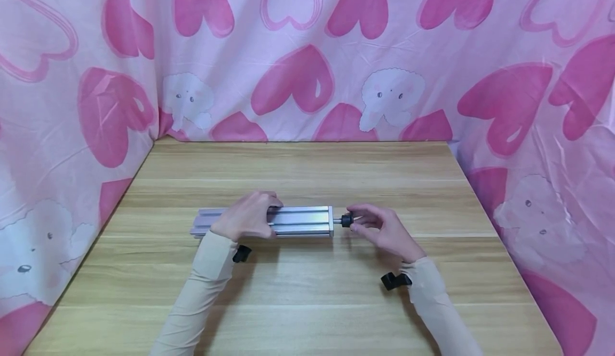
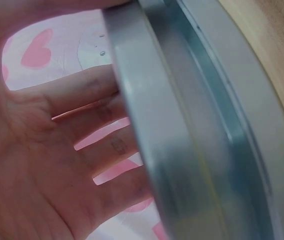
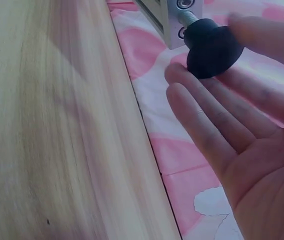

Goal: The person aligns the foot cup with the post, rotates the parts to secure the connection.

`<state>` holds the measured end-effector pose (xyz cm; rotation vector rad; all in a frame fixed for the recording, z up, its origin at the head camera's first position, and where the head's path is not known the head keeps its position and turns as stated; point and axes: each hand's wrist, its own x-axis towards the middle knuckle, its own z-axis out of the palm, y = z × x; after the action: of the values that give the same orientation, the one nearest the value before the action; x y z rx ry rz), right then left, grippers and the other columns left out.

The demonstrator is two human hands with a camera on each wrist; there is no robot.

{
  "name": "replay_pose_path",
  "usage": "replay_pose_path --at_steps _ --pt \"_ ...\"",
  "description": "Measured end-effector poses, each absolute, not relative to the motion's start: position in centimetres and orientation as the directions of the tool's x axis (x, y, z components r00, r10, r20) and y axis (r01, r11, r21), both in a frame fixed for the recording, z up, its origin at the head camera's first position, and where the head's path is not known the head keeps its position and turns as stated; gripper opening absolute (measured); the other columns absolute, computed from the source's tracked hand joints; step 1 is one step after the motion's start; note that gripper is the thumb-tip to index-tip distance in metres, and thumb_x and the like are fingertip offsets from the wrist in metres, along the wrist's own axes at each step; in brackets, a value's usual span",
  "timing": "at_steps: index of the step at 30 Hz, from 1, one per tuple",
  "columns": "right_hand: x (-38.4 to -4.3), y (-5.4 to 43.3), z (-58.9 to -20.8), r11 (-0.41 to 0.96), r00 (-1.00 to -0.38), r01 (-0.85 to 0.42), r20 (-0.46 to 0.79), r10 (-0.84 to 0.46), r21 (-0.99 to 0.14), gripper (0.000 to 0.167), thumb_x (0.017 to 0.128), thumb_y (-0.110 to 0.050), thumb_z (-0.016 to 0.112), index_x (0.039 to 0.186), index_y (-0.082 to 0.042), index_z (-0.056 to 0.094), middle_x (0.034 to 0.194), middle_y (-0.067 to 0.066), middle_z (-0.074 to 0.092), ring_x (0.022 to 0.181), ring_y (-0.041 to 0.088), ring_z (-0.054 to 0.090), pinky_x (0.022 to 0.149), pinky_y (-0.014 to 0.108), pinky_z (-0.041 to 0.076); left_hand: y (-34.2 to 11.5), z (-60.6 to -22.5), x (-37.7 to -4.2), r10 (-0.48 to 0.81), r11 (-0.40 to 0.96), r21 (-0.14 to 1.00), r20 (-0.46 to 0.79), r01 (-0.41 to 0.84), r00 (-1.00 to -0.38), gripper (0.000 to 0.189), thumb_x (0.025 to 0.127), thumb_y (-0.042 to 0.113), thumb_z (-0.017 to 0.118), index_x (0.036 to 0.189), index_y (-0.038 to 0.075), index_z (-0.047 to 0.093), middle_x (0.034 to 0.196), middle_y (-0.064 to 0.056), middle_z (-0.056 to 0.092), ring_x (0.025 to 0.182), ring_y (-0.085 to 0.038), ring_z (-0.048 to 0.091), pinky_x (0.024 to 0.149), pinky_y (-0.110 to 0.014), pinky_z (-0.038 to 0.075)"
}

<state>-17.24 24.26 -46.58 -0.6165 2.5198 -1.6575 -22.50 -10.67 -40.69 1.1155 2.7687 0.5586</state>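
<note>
A silver aluminium profile [image 1: 302, 218] with lengthwise grooves is held level above the table, its end plate facing right. My left hand [image 1: 251, 214] grips it toward its left half, thumb on the near side and fingers reaching round the far side. In the left wrist view the profile [image 2: 182, 130] crosses in front of the palm. From the end plate a threaded stud [image 3: 187, 18] sticks out, bearing a round black levelling foot [image 3: 212, 52]. My right hand [image 1: 384, 230] pinches this foot between thumb and fingers. The right wrist view shows screws [image 3: 184, 4] in the end plate.
The wooden table [image 1: 307, 302] spreads out below both hands. Pink cloth [image 1: 298, 78] with hearts and white cartoon animals hangs at the back and both sides. A black camera mount [image 1: 395, 281] sits at the right wrist, another mount [image 1: 242, 253] at the left.
</note>
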Motion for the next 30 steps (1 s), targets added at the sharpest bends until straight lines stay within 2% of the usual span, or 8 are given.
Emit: replay_pose_path --at_steps 4,10,14,18,22,24,26,30 --pt "-17.31 24.13 -46.56 0.381 -0.934 -0.249 0.118 -0.336 -0.890 0.037 0.097 -0.025 0.067 0.128 -0.005 0.066 0.114 0.012 0.073 0.092 0.018 0.074 0.082 0.028 0.059 -10.62 -40.65 -22.39 0.685 0.665 0.372 0.042 0.648 -0.727 0.041 0.057 0.015 0.077 0.097 0.005 0.074 0.083 -0.001 0.061 0.071 -0.011 0.049 0.064 -0.026 0.044" --pt "-17.50 23.90 -46.46 0.399 -0.936 -0.179 0.032 -0.350 -0.899 0.033 0.104 -0.036 0.054 0.113 -0.010 0.072 0.095 0.008 0.078 0.083 0.028 0.075 0.078 0.030 0.059 -10.58 -40.76 -22.29 0.683 0.667 0.376 0.036 0.643 -0.729 0.046 0.057 0.015 0.077 0.101 0.004 0.075 0.086 -0.001 0.064 0.072 -0.012 0.050 0.067 -0.026 0.046" --pt "-17.62 23.76 -46.37 0.364 -0.933 -0.134 -0.007 -0.361 -0.922 0.038 0.105 -0.039 0.049 0.105 -0.009 0.073 0.092 0.011 0.077 0.081 0.037 0.075 0.072 0.035 0.061 -10.55 -40.74 -22.30 0.682 0.671 0.379 0.024 0.637 -0.731 0.048 0.057 0.016 0.076 0.103 0.003 0.075 0.088 -0.002 0.064 0.072 -0.012 0.050 0.067 -0.026 0.046" --pt "-17.66 23.86 -46.38 0.381 -0.929 -0.170 0.020 -0.369 -0.909 0.041 0.107 -0.036 0.045 0.110 -0.005 0.072 0.095 0.015 0.077 0.082 0.036 0.075 0.074 0.034 0.061 -10.58 -40.70 -22.34 0.685 0.667 0.381 0.026 0.640 -0.728 0.047 0.057 0.016 0.076 0.102 0.004 0.075 0.086 -0.001 0.063 0.072 -0.012 0.050 0.066 -0.026 0.045" --pt "-17.43 24.09 -46.23 0.427 -0.925 -0.250 0.085 -0.370 -0.869 0.037 0.102 -0.029 0.058 0.130 -0.007 0.065 0.117 0.012 0.073 0.097 0.026 0.074 0.085 0.032 0.058 -10.61 -40.62 -22.42 0.687 0.664 0.384 0.027 0.642 -0.726 0.045 0.057 0.016 0.076 0.101 0.004 0.075 0.084 -0.001 0.062 0.071 -0.011 0.049 0.064 -0.025 0.044" --pt "-17.32 24.14 -46.13 0.420 -0.918 -0.282 0.116 -0.379 -0.862 0.046 0.095 -0.024 0.070 0.138 -0.011 0.060 0.130 0.009 0.068 0.109 0.023 0.070 0.092 0.035 0.056 -10.62 -40.56 -22.46 0.687 0.663 0.386 0.026 0.642 -0.726 0.045 0.057 0.015 0.076 0.101 0.004 0.075 0.083 -0.001 0.061 0.071 -0.011 0.048 0.064 -0.025 0.044" --pt "-17.26 24.12 -46.04 0.398 -0.907 -0.312 0.146 -0.394 -0.863 0.056 0.087 -0.018 0.078 0.140 -0.015 0.059 0.136 0.009 0.064 0.115 0.023 0.067 0.097 0.040 0.055 -10.63 -40.48 -22.49 0.687 0.664 0.388 0.020 0.639 -0.726 0.045 0.057 0.015 0.077 0.101 0.003 0.075 0.083 -0.001 0.060 0.070 -0.011 0.048 0.063 -0.025 0.043" --pt "-17.31 24.07 -46.08 0.338 -0.882 -0.365 0.205 -0.425 -0.868 0.062 0.081 -0.003 0.081 0.138 -0.014 0.059 0.139 0.016 0.061 0.120 0.024 0.065 0.099 0.045 0.053 -10.58 -40.36 -22.52 0.685 0.670 0.385 0.010 0.635 -0.728 0.047 0.058 0.015 0.077 0.104 0.003 0.075 0.085 -0.001 0.062 0.071 -0.012 0.048 0.065 -0.025 0.044"
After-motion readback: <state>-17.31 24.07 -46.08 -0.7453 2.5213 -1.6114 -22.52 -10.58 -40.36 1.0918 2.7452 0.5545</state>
